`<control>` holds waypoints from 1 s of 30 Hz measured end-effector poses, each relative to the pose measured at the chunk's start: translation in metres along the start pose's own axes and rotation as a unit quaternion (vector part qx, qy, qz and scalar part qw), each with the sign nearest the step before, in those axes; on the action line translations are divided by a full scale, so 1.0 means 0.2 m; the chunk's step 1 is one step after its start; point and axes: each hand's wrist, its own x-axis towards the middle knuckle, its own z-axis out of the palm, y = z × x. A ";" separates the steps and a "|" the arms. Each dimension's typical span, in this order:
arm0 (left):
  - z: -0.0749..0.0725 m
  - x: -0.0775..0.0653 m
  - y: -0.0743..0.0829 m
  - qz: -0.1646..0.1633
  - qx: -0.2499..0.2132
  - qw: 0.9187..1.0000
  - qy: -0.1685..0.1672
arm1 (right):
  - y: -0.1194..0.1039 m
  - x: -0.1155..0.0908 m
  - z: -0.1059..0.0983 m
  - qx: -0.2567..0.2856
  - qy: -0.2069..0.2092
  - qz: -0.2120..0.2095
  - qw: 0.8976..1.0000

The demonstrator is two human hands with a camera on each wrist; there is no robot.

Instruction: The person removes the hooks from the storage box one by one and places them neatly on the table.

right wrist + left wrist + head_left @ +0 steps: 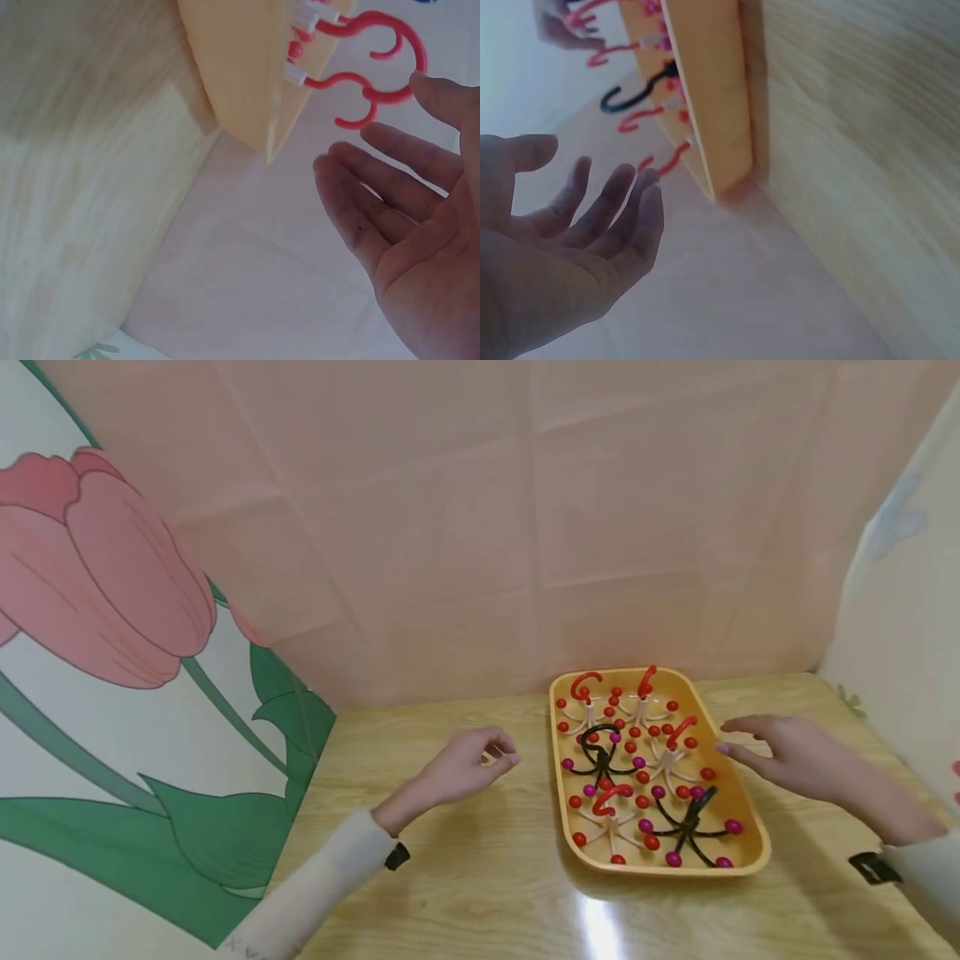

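Six hooked hangers (688,827) in yellow tray (667,870) on bench (450,877) | left hand (467,766), right hand (798,758): relaxed, loosely curved, holding nothing | risk: careless reach could snag a hook (681,732), toppling its hanger

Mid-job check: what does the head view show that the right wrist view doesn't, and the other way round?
Only the head view: the left hand and the large pink tulip print on the wall.

Only the right wrist view: the palm side of the right hand and the outer right side of the shallow yellow tray.

Both: parts of that hand and tray, some red curved hooks and the light wood-grain table.
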 end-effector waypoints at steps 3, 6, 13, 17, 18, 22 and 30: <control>0.04 0.01 0.06 0.007 -0.011 1.000 -0.027 | -0.01 -0.06 0.03 0.007 0.001 0.004 1.000; 0.08 0.02 0.11 0.018 -0.008 0.998 -0.054 | -0.03 -0.11 0.06 0.016 -0.011 0.014 1.000; 0.15 0.06 0.21 0.043 0.067 0.994 -0.069 | -0.06 -0.21 0.11 0.030 -0.028 0.050 0.998; 0.18 0.09 0.24 0.046 0.065 0.995 -0.067 | -0.07 -0.27 0.14 0.044 -0.046 0.060 0.996; 0.20 0.09 0.25 0.047 0.059 0.995 -0.065 | -0.07 -0.28 0.15 0.048 -0.048 0.061 0.996; 0.26 0.11 0.30 0.049 0.033 0.996 -0.063 | -0.08 -0.36 0.19 0.092 -0.072 0.076 0.990; 0.39 0.14 0.35 0.033 0.066 0.995 -0.071 | -0.12 -0.46 0.29 0.098 -0.061 0.042 0.992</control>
